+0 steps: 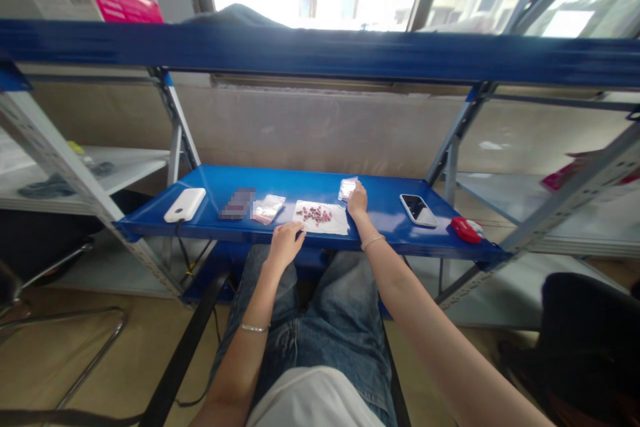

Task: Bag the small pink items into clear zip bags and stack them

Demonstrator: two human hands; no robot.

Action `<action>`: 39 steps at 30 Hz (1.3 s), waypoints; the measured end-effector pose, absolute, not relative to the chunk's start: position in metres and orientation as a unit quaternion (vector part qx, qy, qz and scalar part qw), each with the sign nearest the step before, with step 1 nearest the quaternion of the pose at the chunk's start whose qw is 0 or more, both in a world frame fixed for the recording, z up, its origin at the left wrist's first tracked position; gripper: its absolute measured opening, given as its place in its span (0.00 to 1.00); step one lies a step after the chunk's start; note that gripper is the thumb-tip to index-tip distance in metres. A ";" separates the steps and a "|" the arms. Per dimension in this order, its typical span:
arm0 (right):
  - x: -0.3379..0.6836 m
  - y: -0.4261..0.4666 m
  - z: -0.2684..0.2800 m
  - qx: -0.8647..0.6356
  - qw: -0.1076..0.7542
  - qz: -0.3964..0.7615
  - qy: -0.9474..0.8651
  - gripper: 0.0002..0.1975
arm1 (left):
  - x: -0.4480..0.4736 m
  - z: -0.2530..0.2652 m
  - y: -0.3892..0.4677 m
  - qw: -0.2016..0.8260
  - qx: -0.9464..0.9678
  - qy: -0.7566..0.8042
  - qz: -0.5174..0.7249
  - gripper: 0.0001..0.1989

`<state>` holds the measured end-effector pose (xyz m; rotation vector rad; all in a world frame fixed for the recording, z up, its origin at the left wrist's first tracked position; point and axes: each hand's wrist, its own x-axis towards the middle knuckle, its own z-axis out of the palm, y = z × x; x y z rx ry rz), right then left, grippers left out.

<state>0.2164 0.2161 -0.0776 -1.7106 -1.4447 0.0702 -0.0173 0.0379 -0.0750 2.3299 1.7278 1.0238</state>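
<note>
A white sheet of paper (327,227) lies on the blue shelf with a scatter of small dark red and pink pieces (316,215) on it, too small to name. My left hand (287,243) rests at the shelf's front edge, by the paper's near left corner, with its thumb apart from loosely bent fingers and nothing visible in it. Beyond the paper's far right corner, my right hand (357,201) has its fingers closed at the edge of a small clear plastic bag (347,189). More clear plastic bags (269,209) lie left of the paper.
On the blue shelf (300,181), a white box-shaped device (185,205) with a cable sits far left, beside a blurred-out flat item (239,204). A phone (419,209) and a red mouse (467,229) are at the right. A blue beam (320,50) crosses above.
</note>
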 end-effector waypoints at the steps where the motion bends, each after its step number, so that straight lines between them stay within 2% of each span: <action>1: 0.215 0.216 -0.078 -0.688 0.420 0.018 -0.592 0.23 | -0.017 -0.074 0.038 0.034 0.756 0.564 0.331 0.11; 8: 0.214 0.217 -0.076 -0.717 0.328 -0.021 -0.615 0.16 | -0.018 -0.068 0.034 0.041 0.754 0.576 0.313 0.11; 13: 0.217 0.214 -0.076 -0.735 0.299 -0.045 -0.607 0.16 | -0.017 -0.069 0.035 0.047 0.749 0.581 0.315 0.12; 16: 0.217 0.210 -0.078 -0.738 0.302 -0.066 -0.600 0.17 | -0.022 -0.071 0.040 0.031 0.731 0.574 0.368 0.13; 19: 0.216 0.205 -0.079 -0.725 0.323 -0.093 -0.601 0.17 | -0.034 -0.070 0.046 -0.022 0.681 0.585 0.440 0.15; 23: 0.214 0.201 -0.079 -0.681 0.380 -0.126 -0.613 0.17 | -0.050 -0.072 0.050 -0.066 0.638 0.632 0.436 0.16; 28: 0.212 0.196 -0.076 -0.656 0.408 -0.107 -0.625 0.17 | -0.057 -0.087 0.053 -0.051 0.634 0.666 0.389 0.17; 33: 0.209 0.189 -0.072 -0.659 0.426 -0.101 -0.612 0.18 | -0.062 -0.093 0.055 -0.061 0.607 0.681 0.405 0.15; 39: 0.196 0.165 -0.063 -0.658 0.532 -0.084 -0.526 0.21 | -0.069 -0.090 0.057 -0.059 0.593 0.668 0.446 0.13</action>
